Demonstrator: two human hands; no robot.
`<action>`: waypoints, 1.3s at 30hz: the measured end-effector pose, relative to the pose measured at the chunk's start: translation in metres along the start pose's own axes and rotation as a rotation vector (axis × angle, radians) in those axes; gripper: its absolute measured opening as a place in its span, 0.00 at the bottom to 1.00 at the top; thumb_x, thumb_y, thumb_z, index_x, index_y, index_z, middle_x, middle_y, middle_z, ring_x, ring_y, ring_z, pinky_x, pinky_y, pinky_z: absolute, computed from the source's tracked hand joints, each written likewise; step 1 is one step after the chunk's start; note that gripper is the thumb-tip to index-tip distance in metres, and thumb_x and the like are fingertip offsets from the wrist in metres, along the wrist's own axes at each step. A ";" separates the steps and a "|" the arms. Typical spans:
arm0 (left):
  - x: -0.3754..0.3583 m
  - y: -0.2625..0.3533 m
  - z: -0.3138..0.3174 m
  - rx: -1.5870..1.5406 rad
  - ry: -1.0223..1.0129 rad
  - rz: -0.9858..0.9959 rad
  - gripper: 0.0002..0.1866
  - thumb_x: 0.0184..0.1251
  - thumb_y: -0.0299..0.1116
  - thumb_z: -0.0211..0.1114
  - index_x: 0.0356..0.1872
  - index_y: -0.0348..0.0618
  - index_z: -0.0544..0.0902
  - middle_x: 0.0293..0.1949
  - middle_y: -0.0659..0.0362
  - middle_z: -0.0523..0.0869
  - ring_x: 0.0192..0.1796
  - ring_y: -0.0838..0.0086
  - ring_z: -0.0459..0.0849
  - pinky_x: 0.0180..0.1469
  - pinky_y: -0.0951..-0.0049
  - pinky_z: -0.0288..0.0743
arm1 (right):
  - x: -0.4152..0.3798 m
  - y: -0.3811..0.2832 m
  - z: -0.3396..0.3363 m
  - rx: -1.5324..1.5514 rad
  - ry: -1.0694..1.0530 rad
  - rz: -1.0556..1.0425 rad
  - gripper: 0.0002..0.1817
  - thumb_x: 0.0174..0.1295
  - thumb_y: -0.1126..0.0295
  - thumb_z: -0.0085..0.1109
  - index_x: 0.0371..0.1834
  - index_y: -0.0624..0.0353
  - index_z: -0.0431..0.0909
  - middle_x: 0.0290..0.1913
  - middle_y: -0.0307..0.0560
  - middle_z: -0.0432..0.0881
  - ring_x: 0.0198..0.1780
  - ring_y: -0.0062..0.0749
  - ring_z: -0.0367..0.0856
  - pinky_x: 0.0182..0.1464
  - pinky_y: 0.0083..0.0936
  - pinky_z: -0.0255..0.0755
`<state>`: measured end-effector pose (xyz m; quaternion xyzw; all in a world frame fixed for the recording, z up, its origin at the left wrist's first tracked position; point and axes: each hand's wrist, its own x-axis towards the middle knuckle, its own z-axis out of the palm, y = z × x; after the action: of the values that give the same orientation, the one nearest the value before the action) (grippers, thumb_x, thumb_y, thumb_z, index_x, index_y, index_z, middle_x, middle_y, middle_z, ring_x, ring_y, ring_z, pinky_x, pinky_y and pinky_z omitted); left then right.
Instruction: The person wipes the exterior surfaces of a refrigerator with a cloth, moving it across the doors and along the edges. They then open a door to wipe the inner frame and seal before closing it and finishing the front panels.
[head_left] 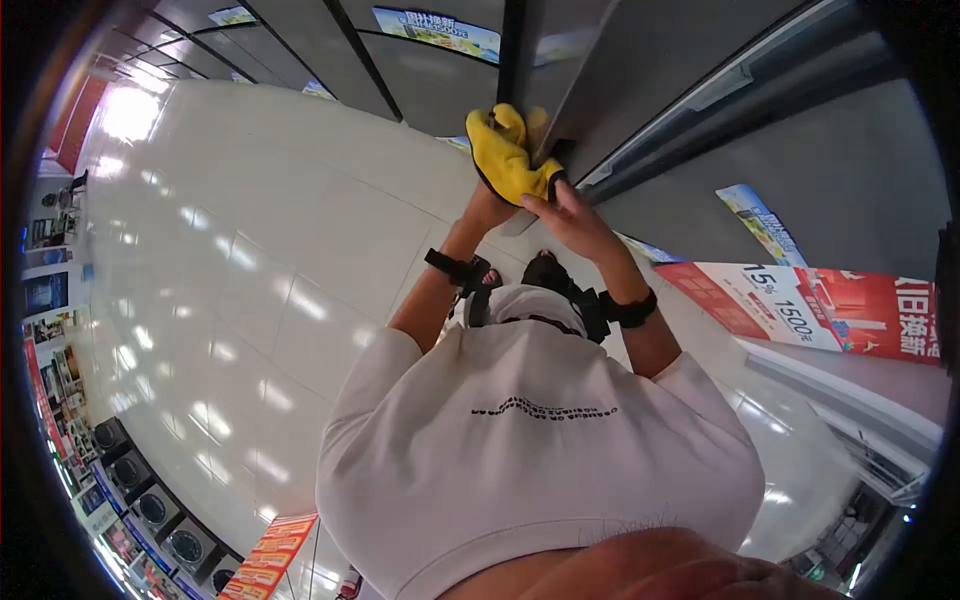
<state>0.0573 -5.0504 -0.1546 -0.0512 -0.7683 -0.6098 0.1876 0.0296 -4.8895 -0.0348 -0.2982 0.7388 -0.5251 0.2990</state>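
A yellow cloth with dark edging [510, 165] lies bunched against the edge of a dark grey refrigerator door [585, 95], which stands ajar. My left hand [490, 207] reaches up into the cloth, which covers its fingers; the cloth is wrapped about them. At the cloth's lower right corner, my right hand [577, 222] pinches the dark border between thumb and fingers. Both hands are close together, low beside the door's edge. Black bands sit on both wrists.
More dark appliance fronts [440, 70] with colourful stickers run along the top. A red and white sign [810, 310] stands at the right. Glossy tile floor [270, 230] spreads left. Washing machines [150, 507] line the lower left, near an orange-red sign [268, 560].
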 end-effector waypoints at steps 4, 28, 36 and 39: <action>0.005 0.018 0.002 0.179 0.079 0.197 0.23 0.54 0.33 0.72 0.52 0.47 0.79 0.48 0.56 0.79 0.52 0.60 0.77 0.54 0.63 0.72 | -0.009 -0.013 0.005 0.120 0.051 -0.082 0.29 0.68 0.58 0.58 0.62 0.68 0.63 0.56 0.48 0.75 0.57 0.27 0.71 0.61 0.26 0.64; -0.065 -0.083 0.048 0.354 0.145 -0.162 0.19 0.62 0.33 0.64 0.55 0.48 0.78 0.45 0.54 0.84 0.47 0.59 0.84 0.48 0.62 0.77 | 0.033 0.153 0.035 -0.222 -0.047 0.159 0.37 0.65 0.54 0.59 0.66 0.73 0.59 0.61 0.58 0.75 0.63 0.38 0.73 0.65 0.28 0.64; -0.043 -0.019 0.018 0.308 0.005 -0.049 0.21 0.60 0.29 0.62 0.57 0.43 0.78 0.55 0.48 0.80 0.59 0.52 0.77 0.62 0.57 0.68 | -0.003 0.040 0.002 -0.347 0.012 0.059 0.31 0.66 0.52 0.58 0.57 0.72 0.64 0.51 0.70 0.77 0.52 0.59 0.80 0.53 0.40 0.74; -0.001 0.047 0.007 0.276 0.155 0.195 0.20 0.58 0.33 0.66 0.53 0.47 0.81 0.52 0.53 0.82 0.57 0.54 0.78 0.60 0.60 0.69 | -0.024 -0.016 -0.008 -0.380 0.150 -0.199 0.31 0.67 0.51 0.56 0.56 0.70 0.65 0.46 0.67 0.79 0.46 0.61 0.81 0.49 0.41 0.76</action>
<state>0.0706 -5.0320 -0.1134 -0.0521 -0.8193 -0.4796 0.3099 0.0410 -4.8706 -0.0141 -0.3808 0.8115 -0.4243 0.1283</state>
